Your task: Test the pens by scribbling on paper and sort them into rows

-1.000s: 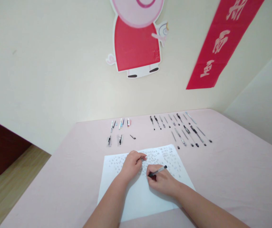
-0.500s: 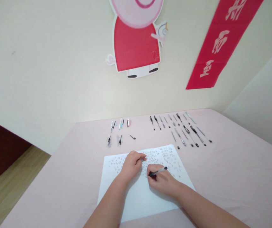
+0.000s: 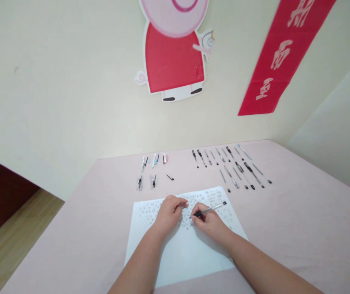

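Note:
A white sheet of paper (image 3: pixel 193 253) lies in front of me, its upper part covered with small handwritten characters. My left hand (image 3: pixel 171 210) rests on the upper middle of the sheet, fingers loosely bent and pointing right, with a gap between thumb and forefinger. Just to its right, my right hand (image 3: pixel 208 222) is closed around a gel pen (image 3: pixel 211 208) with a clear barrel and black grip. The pen slants, its tip down at the writing and its black end up to the right. Whether the tip touches the paper is hard to tell.
Several pens and refills (image 3: pixel 238 167) lie in rows at the back right of the pink-covered table (image 3: pixel 80 228). Smaller pens (image 3: pixel 154 159), small clear packets (image 3: pixel 153 181) and a short black piece (image 3: pixel 170 177) are at the back left. A wall stands behind.
My right hand has shifted slightly up the sheet, and the pen's back end has swung up and to the right. More writing shows below the tip. My left hand stays put.

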`<state>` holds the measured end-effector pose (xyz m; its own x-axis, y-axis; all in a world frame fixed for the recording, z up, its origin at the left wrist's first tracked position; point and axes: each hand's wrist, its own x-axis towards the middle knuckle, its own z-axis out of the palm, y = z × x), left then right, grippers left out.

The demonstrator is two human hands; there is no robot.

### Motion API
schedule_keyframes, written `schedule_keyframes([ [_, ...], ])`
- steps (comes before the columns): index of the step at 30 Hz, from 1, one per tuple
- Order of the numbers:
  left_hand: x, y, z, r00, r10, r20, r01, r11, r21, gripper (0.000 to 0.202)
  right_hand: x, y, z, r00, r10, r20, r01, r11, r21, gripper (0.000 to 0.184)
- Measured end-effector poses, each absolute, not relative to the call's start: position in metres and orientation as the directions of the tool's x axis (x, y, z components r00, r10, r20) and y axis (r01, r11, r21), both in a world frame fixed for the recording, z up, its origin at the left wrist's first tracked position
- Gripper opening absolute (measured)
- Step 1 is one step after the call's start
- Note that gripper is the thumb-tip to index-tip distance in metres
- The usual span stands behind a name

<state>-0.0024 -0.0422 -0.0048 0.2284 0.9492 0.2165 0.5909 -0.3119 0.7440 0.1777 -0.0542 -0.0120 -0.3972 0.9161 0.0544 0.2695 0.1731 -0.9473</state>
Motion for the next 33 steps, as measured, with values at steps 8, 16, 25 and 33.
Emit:
schedule_keyframes([
  [8,-0.003,-0.042,-0.007,0.228,0.944,0.240,0.593,-0.330,0.735,0.041,0.178,-0.052,-0.010,-0.401,0.910,0.101,0.263,0.220,-0.940,0.013],
  [16,-0.004,-0.040,-0.013,0.211,0.940,0.267,0.604,-0.340,0.720,0.039,0.182,-0.047,0.001,-0.430,0.898,0.095,0.215,0.204,-0.955,0.019],
  [25,-0.007,-0.034,-0.021,-0.025,0.938,0.346,0.587,-0.267,0.765,0.034,0.190,-0.032,-0.006,-0.291,0.957,0.013,0.132,0.054,-0.990,0.021],
  [33,-0.001,-0.032,-0.013,-0.149,0.965,0.217,0.546,-0.102,0.831,0.026,0.188,-0.030,-0.005,-0.188,0.980,0.066,0.109,0.088,-0.990,0.008],
])
